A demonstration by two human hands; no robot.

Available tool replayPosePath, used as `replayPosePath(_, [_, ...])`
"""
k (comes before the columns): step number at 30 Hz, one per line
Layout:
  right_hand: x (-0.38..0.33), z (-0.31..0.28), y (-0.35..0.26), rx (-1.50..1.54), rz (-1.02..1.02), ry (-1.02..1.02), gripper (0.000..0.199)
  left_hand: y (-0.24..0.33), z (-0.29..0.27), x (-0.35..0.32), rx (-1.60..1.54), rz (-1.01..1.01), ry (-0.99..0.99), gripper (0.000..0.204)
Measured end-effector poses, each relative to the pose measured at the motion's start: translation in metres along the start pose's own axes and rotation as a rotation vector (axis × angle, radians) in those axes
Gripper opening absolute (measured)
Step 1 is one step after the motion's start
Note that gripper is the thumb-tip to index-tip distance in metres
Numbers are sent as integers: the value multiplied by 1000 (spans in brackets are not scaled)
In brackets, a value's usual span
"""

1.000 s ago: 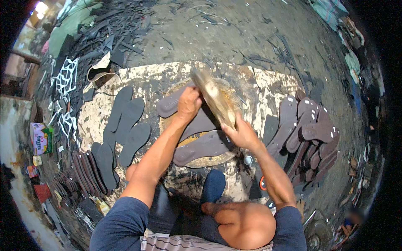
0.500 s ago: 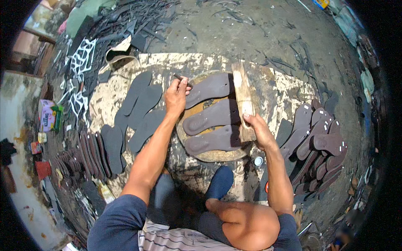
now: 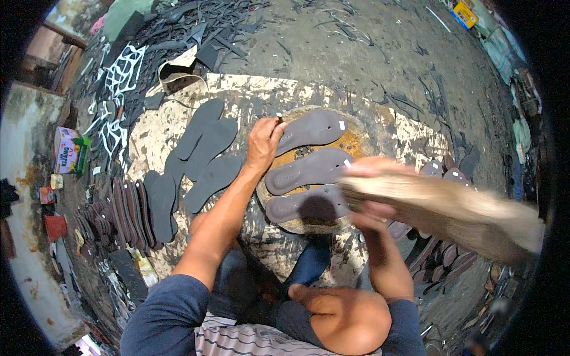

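My left hand [image 3: 265, 142] is closed round a short, dark, punch-like rod [image 3: 279, 116], its pale end poking out above the fingers. It is at the left end of the farthest of three brown sandal soles, the far sole [image 3: 312, 129]. Below lie a middle sole [image 3: 303, 171] and a near sole [image 3: 300, 205], side by side on a round wooden block [image 3: 350, 142]. Small holes and white tags show at the right ends of the far and middle soles. My right hand [image 3: 374, 216] grips a rough wooden bat [image 3: 451, 207], blurred and raised over the block's right side.
Dark flat soles [image 3: 212, 141] lie left of the block, with stacked brown soles [image 3: 130, 213] beyond. More brown soles [image 3: 439, 261] are piled at the right, partly behind the bat. Dark scraps [image 3: 172, 29] and white strap cut-outs [image 3: 124, 71] litter the far left floor.
The wooden bat has swung from upright across the soles' right ends to pointing right, uncovering those ends. My left hand stays by the far sole, with the rod now mostly hidden.
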State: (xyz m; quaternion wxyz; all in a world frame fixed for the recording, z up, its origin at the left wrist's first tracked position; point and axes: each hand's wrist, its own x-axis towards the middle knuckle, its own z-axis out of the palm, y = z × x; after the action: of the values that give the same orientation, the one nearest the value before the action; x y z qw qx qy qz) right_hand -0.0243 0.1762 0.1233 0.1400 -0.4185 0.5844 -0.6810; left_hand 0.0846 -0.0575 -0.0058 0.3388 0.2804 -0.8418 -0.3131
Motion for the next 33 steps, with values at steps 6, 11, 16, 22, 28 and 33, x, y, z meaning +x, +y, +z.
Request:
replayPosePath(6, [5,8,45,99,789,-472,48,-13,-10,-6,132,128,-22,21])
replayPosePath(11, [-32,-11,87,65,989,-374,53,6,6,-1,-734,-613,306,30])
replayPosePath(16, [-22,-9,62,252,968,-292,51,24,-2,-24,-289,-423,-102,24])
replayPosePath(22, [28,-24,-49,197,815,-182,41,27,-9,-25,-119,-249,-103,22])
replayPosePath(28, [-21,-9,-22,162,79,-42,50,24,5,-30,-61,55,-48,17])
replayPosePath(33, [-33,1,41,168,696,-398,49,-3,7,-24,96,210,-75,25])
